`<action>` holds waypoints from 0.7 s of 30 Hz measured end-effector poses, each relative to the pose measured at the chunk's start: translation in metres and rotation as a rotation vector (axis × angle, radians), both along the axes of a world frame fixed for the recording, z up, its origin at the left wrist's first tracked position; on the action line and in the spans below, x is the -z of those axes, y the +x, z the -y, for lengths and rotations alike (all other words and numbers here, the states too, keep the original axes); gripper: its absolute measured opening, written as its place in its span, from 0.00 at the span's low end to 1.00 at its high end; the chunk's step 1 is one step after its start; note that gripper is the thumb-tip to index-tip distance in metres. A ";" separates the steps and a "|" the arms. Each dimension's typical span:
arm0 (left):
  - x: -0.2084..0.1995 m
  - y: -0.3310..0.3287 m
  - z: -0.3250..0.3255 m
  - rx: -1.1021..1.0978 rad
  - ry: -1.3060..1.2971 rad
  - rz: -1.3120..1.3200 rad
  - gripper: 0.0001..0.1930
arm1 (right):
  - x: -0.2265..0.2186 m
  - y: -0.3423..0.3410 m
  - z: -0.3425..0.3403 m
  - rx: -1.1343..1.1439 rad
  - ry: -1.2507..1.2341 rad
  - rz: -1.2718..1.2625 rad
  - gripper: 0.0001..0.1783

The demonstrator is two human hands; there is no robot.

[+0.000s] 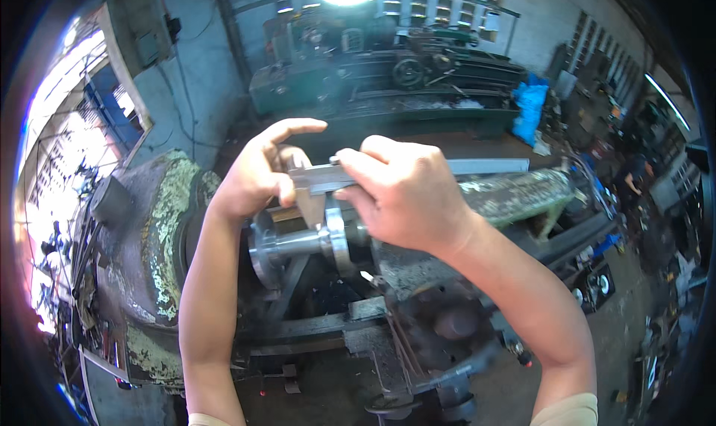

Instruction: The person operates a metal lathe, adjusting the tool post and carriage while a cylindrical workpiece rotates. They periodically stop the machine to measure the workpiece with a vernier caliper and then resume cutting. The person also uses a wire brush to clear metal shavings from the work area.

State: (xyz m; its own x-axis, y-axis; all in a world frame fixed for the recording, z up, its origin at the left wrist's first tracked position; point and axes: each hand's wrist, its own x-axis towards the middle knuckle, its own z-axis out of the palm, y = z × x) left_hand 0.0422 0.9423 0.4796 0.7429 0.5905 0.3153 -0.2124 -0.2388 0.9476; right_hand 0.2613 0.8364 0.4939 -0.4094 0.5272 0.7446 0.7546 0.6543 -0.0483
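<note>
A metal caliper point(321, 178) is held level between my two hands, its beam reaching out to the right. My right hand point(414, 191) is closed around its sliding part, thumb underneath. At the jaw end, my left hand point(257, 169) pinches the caliper with the thumb and a bent finger, while the index finger stretches out above. Just below the jaws lies a shiny turned metal workpiece point(294, 243), a shaft with round flanges, mounted in a lathe. The jaws point down by the right flange point(339, 241); whether they touch it, I cannot tell.
The worn green headstock point(142, 240) bulks at the left. Right of the workpiece are the lathe carriage point(418, 266) and a paint-chipped casting point(514, 191). Behind stands another green lathe point(388, 76) with a blue plastic bag point(530, 109) beside it. Another person point(634, 178) is far right.
</note>
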 end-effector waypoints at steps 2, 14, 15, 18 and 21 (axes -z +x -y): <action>-0.002 0.013 0.037 -0.012 -0.038 0.198 0.42 | -0.018 0.006 0.026 -0.005 0.112 -0.015 0.18; -0.007 0.040 0.229 -0.406 0.140 -0.031 0.06 | 0.017 0.133 0.311 0.610 -0.008 -0.216 0.15; -0.009 0.033 0.241 -0.459 0.386 -0.061 0.05 | 0.040 0.143 0.325 0.710 0.116 -0.282 0.13; -0.023 0.012 0.290 -0.386 0.966 -0.083 0.14 | 0.122 0.156 0.342 1.132 0.066 -0.894 0.15; -0.043 -0.005 0.349 -0.259 1.195 -0.159 0.09 | 0.184 0.162 0.338 1.247 -0.318 -0.724 0.15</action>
State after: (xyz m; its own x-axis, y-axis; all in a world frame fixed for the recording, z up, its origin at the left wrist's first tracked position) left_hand 0.0375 0.5937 0.5231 0.7262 0.1288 0.6753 0.0680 -0.9909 0.1158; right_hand 0.4231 0.4987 0.3103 0.8232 0.4283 0.3726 0.5588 -0.4952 -0.6652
